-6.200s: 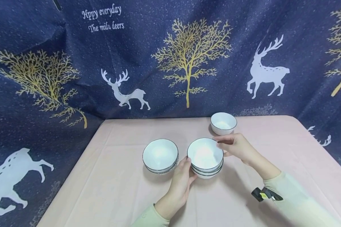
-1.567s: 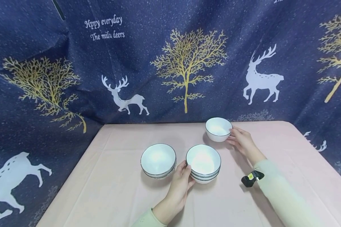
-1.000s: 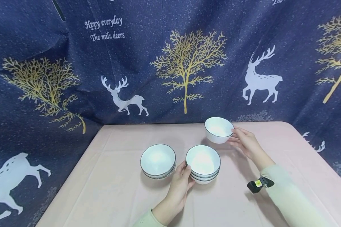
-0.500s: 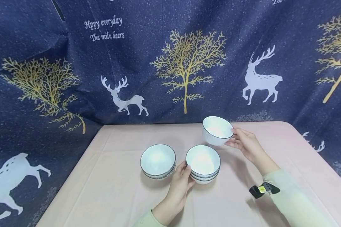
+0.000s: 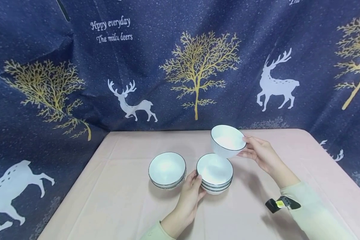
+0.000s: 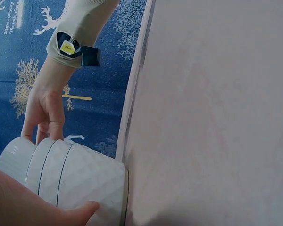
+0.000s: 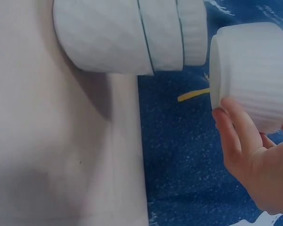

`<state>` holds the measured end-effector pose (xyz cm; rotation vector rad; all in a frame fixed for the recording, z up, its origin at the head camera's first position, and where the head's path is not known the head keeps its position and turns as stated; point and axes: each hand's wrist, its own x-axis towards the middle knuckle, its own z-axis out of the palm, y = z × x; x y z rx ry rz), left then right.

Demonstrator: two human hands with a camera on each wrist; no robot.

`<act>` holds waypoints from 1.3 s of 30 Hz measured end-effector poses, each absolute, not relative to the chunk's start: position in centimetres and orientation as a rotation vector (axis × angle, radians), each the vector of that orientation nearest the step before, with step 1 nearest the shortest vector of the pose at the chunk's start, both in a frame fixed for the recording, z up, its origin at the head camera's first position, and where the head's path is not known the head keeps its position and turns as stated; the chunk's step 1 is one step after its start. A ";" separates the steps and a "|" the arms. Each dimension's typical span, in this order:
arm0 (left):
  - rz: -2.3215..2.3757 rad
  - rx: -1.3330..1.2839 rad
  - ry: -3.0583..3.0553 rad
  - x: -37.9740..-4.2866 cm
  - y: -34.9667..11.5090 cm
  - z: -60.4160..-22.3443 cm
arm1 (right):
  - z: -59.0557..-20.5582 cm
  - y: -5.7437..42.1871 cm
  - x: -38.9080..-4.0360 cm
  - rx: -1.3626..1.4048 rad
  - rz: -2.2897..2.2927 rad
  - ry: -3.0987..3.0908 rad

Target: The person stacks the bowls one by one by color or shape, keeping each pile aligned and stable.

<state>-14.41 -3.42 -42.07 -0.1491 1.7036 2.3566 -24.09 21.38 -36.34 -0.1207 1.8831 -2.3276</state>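
My right hand (image 5: 261, 154) holds a white dark-rimmed bowl (image 5: 227, 138) by its right side, thumb at the rim and fingers beneath. That bowl is off the table, tilted, just behind and above a stack of several similar bowls (image 5: 214, 169). In the right wrist view the ribbed wall of the held bowl (image 7: 257, 70) shows beside the stack (image 7: 104, 37), apart from it. My left hand (image 5: 188, 196) grips the stack's left side, its thumb near the upper rims. The left wrist view shows the stack's faceted outer walls (image 6: 92, 179); part of the left hand is out of frame.
Left of the gripped stack stands another stack of white bowls (image 5: 167, 169), close to my left fingers. A pale pink cloth (image 5: 117, 200) covers the table. A dark blue curtain (image 5: 174, 110) with deer and trees hangs along the back edge.
My right hand has gone from the stack's rim to the rear bowl, lifted it, and carried it left and nearer the stack, tilting it. The left hand keeps its hold on the stack.
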 end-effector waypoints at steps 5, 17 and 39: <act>2.348 -0.149 1.709 -14.4 -3.4 -42.2 | -35.9 21.3 -23.7 -0.152 -2.262 1.946; 2.359 -0.160 1.719 -14.5 -3.2 -42.3 | -35.0 20.3 -22.8 -0.185 -2.201 2.016; 2.325 -0.140 1.713 -14.5 -3.6 -42.2 | -34.5 18.2 -22.1 -0.269 -2.067 2.079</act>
